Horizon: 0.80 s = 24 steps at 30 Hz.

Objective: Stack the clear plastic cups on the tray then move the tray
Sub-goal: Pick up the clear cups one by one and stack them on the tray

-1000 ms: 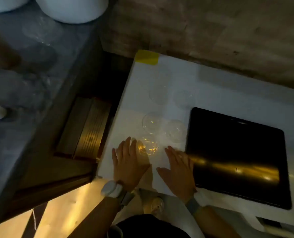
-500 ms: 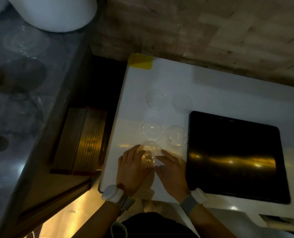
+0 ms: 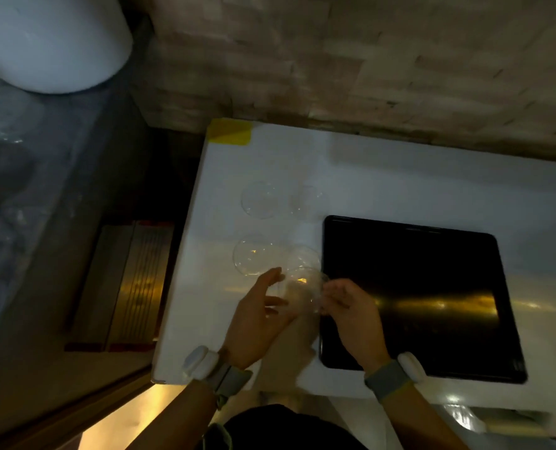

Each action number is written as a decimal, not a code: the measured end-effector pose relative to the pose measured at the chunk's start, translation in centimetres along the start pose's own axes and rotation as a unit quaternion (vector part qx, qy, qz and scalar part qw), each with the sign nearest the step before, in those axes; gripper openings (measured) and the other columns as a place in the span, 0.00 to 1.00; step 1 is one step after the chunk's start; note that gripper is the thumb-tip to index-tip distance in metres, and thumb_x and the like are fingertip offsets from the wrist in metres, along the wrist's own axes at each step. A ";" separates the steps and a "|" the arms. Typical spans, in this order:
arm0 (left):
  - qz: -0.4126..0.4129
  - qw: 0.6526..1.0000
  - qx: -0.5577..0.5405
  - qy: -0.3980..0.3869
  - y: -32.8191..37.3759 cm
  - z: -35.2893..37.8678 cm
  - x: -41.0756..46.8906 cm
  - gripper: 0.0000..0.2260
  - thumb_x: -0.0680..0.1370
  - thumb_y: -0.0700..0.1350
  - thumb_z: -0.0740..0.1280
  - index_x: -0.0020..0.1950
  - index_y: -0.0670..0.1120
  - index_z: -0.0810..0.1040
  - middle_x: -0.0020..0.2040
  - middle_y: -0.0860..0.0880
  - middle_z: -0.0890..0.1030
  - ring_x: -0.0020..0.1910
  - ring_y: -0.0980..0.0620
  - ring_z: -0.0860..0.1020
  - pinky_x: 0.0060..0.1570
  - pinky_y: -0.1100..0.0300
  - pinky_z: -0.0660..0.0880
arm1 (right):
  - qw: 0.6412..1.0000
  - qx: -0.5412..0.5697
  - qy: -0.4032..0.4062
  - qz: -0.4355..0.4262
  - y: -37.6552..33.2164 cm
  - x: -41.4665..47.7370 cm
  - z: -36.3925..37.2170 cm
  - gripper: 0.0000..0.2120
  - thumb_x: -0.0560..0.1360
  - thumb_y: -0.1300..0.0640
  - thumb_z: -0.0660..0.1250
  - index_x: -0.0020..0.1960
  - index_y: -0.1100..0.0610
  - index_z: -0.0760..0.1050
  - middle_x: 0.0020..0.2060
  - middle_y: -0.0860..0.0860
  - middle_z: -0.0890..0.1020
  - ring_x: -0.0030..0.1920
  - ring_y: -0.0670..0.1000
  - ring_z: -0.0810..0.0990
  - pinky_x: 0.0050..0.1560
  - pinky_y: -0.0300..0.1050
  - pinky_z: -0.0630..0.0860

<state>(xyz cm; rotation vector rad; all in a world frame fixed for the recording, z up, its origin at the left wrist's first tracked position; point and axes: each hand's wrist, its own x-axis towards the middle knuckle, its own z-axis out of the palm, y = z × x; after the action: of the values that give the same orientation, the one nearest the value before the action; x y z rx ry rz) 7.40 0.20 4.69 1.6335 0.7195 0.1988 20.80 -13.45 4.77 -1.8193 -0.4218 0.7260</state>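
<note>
A black tray (image 3: 416, 287) lies empty on the right half of the white table (image 3: 384, 177). Left of it stand several clear plastic cups: two at the back (image 3: 261, 199) (image 3: 306, 201) and two nearer (image 3: 252, 254) (image 3: 302, 256). A fifth clear cup (image 3: 301, 292) is held between both hands just above the table, close to the tray's left edge. My left hand (image 3: 257, 323) cradles its left side with fingers spread. My right hand (image 3: 351, 316) pinches its right rim.
A yellow tape patch (image 3: 229, 131) marks the table's back left corner. A brick wall (image 3: 367, 60) runs behind. Left of the table are a dark gap, a wooden slatted box (image 3: 130, 284) and a white round container (image 3: 52, 40) on a grey counter.
Both hands went from lying flat beside the nearest cup to closing around it and lifting it slightly rightward toward the tray. The camera view shifted a little.
</note>
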 end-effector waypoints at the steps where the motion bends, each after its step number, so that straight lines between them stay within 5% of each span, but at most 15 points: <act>1: -0.004 1.000 -0.007 0.007 0.7 0.7 0.3 0.22 0.74 0.52 0.72 0.67 0.56 0.71 0.63 0.58 0.78 0.48 0.59 0.82 0.49 0.59 0.80 | 0.999 -0.026 -0.002 -0.023 0.0 0.2 -1.2 0.11 0.75 0.66 0.68 0.45 0.50 0.77 0.41 0.48 0.83 0.46 0.51 0.83 0.48 0.45 0.80; 4: -0.034 0.998 -0.047 -0.014 2.5 3.5 1.4 0.16 0.75 0.57 0.66 0.57 0.50 0.79 0.54 0.50 0.83 0.48 0.53 0.83 0.55 0.47 0.79 | 0.986 -0.121 0.017 -0.112 0.3 0.7 -4.4 0.11 0.75 0.62 0.68 0.45 0.45 0.76 0.43 0.45 0.82 0.46 0.44 0.82 0.48 0.35 0.78; 7: -0.058 0.994 -0.076 -0.050 4.1 6.6 2.8 0.15 0.75 0.56 0.67 0.56 0.48 0.81 0.51 0.49 0.85 0.52 0.53 0.83 0.57 0.52 0.78 | 0.958 -0.198 0.045 -0.205 1.5 1.4 -7.4 0.04 0.76 0.63 0.68 0.50 0.56 0.78 0.47 0.52 0.81 0.45 0.43 0.79 0.49 0.29 0.74; 10: -0.074 0.992 -0.072 -0.078 4.4 8.5 4.6 0.16 0.72 0.51 0.73 0.58 0.51 0.81 0.59 0.53 0.82 0.56 0.60 0.80 0.60 0.61 0.75 | 0.949 -0.197 0.068 -0.236 3.0 2.3 -9.2 0.07 0.77 0.60 0.64 0.50 0.62 0.80 0.51 0.56 0.81 0.50 0.47 0.79 0.54 0.34 0.75; 15: -0.083 0.990 -0.059 -0.102 4.2 10.1 7.3 0.21 0.68 0.36 0.76 0.60 0.43 0.78 0.72 0.48 0.70 0.57 0.60 0.79 0.57 0.65 0.76 | 0.946 -0.196 0.026 -0.256 4.8 5.6 -11.3 0.04 0.76 0.63 0.66 0.47 0.61 0.80 0.56 0.55 0.80 0.55 0.46 0.78 0.58 0.34 0.72; 19: -0.028 0.997 0.053 -0.058 3.8 10.6 9.0 0.24 0.66 0.41 0.79 0.59 0.42 0.76 0.74 0.46 0.67 0.64 0.50 0.76 0.65 0.53 0.73 | 0.935 -0.225 -0.026 -0.272 5.5 7.7 -11.7 0.03 0.75 0.62 0.68 0.48 0.58 0.79 0.62 0.51 0.78 0.57 0.47 0.78 0.58 0.37 0.74; 24: 0.078 0.968 0.237 -0.008 3.4 11.0 11.5 0.24 0.66 0.51 0.79 0.55 0.43 0.76 0.68 0.44 0.72 0.64 0.47 0.74 0.62 0.61 0.68 | 0.922 -0.261 -0.074 -0.275 5.2 10.1 -11.5 0.07 0.72 0.62 0.72 0.50 0.60 0.79 0.66 0.53 0.75 0.70 0.49 0.70 0.71 0.35 0.62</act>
<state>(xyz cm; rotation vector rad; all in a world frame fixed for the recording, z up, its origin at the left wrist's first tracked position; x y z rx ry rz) 23.27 -2.66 2.49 2.1490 0.6574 0.1305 35.71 -17.47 -0.15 -1.9899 -1.2663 0.3683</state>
